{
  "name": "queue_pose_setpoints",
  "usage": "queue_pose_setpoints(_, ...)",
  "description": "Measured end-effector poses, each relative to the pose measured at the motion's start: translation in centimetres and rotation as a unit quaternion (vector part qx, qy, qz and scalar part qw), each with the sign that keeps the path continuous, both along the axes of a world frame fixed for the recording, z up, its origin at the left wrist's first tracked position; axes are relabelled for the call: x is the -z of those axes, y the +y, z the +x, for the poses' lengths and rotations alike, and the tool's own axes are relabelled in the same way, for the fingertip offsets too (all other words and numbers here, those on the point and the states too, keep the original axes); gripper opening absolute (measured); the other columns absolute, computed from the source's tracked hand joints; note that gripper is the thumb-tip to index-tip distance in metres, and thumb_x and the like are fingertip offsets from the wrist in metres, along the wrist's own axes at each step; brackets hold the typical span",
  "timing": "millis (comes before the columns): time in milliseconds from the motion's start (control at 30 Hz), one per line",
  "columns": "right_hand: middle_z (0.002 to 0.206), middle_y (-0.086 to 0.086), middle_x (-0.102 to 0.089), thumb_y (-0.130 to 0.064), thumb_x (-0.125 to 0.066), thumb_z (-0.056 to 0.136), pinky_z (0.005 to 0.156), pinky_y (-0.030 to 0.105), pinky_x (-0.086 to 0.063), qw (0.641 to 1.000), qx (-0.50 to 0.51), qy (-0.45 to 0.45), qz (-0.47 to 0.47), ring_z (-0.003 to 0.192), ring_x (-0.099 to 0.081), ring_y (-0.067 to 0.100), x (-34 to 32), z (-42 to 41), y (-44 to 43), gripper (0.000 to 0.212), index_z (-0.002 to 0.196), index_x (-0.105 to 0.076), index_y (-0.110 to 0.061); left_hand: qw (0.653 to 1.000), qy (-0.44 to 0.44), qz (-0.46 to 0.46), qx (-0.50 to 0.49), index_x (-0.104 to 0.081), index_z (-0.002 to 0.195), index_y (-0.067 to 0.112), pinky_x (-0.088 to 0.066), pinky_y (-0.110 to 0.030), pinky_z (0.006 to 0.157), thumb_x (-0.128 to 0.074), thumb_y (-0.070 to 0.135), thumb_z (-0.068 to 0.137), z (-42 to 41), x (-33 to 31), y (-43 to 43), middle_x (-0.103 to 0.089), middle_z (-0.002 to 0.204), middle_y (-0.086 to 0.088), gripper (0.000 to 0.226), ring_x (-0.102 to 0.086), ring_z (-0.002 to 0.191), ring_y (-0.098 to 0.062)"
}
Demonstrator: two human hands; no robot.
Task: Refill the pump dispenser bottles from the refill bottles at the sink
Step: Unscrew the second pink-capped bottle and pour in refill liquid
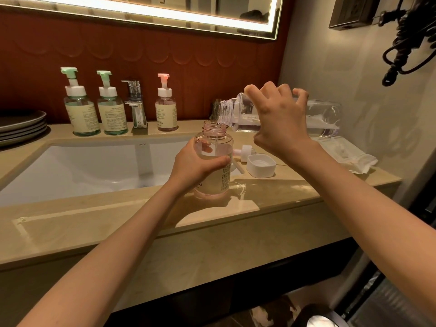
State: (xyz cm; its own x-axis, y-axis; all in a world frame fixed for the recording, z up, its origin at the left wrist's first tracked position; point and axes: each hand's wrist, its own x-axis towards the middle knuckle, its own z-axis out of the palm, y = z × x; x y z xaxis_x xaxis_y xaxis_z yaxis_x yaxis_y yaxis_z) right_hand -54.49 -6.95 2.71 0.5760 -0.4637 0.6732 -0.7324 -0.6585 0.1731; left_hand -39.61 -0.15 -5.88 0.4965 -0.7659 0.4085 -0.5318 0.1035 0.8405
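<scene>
At the sink's [82, 166] front right corner, the open dispenser bottle [218, 178] stands on the bench [271, 194], the left hand [199, 162] wrapped around its body. The right hand [278, 121] grasps the clear refill bottle [326, 119], tipped almost flat above it, with a thin stream falling into the neck. Right of the sink lie the pump head [243, 152] and a white cap [260, 165].

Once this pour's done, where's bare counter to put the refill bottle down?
The widest bare patch for the refill bottle is the front counter strip between the sink and the counter's front edge, left of the open bottle. Crowded: right of it lie the pump head, white cap and plastic packets; the back ledge holds three pump bottles and the faucet.
</scene>
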Motion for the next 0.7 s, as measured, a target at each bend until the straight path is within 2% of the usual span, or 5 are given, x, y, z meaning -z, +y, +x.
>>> queue_pose_setpoints(300,0.123,0.007,-0.044,-0.008,-0.064,0.075,0.101,0.045,-0.026,1.0,-0.001,-0.001,-0.006,0.115,-0.04,0.027,0.04,-0.05,-0.06,0.071,0.136,-0.034,-0.024,1.0,0.006,-0.004,-0.004,-0.047,0.128,0.014,-0.045,-0.03,0.085,-0.077,0.034,0.071,-0.12,-0.14,0.11,-0.056,0.113,0.002,0.067,-0.053,0.107,-0.018)
queue_pose_setpoints(700,0.123,0.008,-0.045,-0.007,-0.066,0.074,0.101,0.046,-0.026,1.0,-0.002,-0.001,-0.008,0.115,-0.04,0.028,0.05,-0.01,-0.13,0.071,0.136,-0.035,-0.024,1.0,0.002,-0.005,0.002,-0.046,0.129,0.014,-0.044,-0.028,0.082,-0.076,0.035,0.072,-0.03,-0.17,0.13,-0.054,0.111,0.003,0.068,-0.051,0.105,-0.016)
